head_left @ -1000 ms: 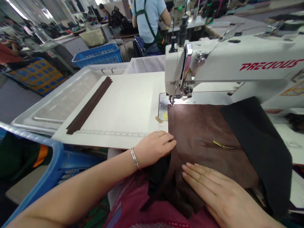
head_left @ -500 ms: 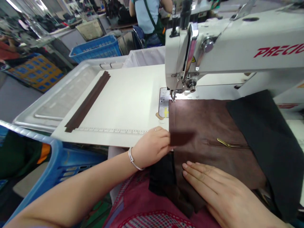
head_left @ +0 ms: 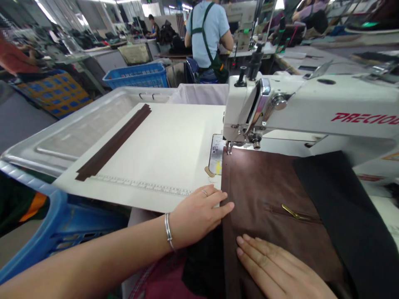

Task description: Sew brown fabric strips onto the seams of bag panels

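Note:
A brown panel (head_left: 264, 187) with a zipper and a gold pull (head_left: 291, 211) lies on the bed of a white sewing machine (head_left: 311, 108), its far left corner under the needle (head_left: 229, 147). My left hand (head_left: 199, 211) lies with fingers stretched out, fingertips on the panel's left edge. My right hand (head_left: 280, 270) rests flat and open on the near part of the panel. Black cloth (head_left: 346, 216) covers the panel's right side.
Brown strips (head_left: 114, 143) lie at the left of the white table (head_left: 165, 149), beside a grey tray (head_left: 75, 133). A blue crate (head_left: 62, 232) sits at my lower left; another blue crate (head_left: 137, 74) stands beyond. A person in a green apron works at the back.
My left hand, which pinched a folded bit of the panel's edge half a second ago, now lies stretched out on that edge. The view has tilted up; my right hand stays flat.

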Action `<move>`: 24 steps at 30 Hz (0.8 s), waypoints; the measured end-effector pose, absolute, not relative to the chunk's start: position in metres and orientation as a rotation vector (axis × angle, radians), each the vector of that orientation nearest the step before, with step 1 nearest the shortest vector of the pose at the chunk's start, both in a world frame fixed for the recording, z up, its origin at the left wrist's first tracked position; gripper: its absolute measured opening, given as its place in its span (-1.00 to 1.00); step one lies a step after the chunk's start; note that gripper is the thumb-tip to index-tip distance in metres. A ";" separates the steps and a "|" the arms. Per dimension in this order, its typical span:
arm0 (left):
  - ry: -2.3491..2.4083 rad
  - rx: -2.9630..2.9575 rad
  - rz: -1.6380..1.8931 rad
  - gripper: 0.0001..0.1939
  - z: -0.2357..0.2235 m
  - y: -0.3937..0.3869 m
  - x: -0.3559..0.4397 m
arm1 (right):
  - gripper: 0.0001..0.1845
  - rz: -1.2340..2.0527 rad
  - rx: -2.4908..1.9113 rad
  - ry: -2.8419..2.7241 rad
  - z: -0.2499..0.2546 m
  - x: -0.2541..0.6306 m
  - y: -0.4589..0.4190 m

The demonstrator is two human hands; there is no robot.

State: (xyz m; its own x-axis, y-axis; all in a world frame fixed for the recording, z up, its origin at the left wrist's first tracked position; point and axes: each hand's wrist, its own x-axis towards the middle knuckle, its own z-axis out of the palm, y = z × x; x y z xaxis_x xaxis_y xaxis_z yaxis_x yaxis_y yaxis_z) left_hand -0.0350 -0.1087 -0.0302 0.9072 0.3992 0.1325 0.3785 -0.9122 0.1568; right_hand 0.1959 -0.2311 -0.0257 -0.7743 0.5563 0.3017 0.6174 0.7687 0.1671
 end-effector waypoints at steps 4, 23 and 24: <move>0.599 2.970 0.205 -0.62 -0.030 -0.096 -0.030 | -0.55 -0.353 -0.985 -2.694 -0.025 0.196 -0.227; 0.633 3.099 0.302 -0.66 -0.036 -0.022 -0.003 | -0.57 -0.067 -1.209 -2.570 -0.031 0.209 -0.174; 0.639 3.100 0.319 -0.66 -0.037 -0.018 -0.002 | -0.58 -0.069 -1.210 -2.573 -0.031 0.210 -0.169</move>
State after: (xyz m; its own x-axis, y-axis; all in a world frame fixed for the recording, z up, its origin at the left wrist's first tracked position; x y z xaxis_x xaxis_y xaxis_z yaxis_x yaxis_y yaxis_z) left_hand -0.0021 -0.0185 -0.0368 0.8993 0.3872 0.2033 0.3951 -0.9186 0.0019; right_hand 0.2098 -0.1694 -0.0308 -0.6023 0.7456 0.2852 0.7598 0.6450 -0.0816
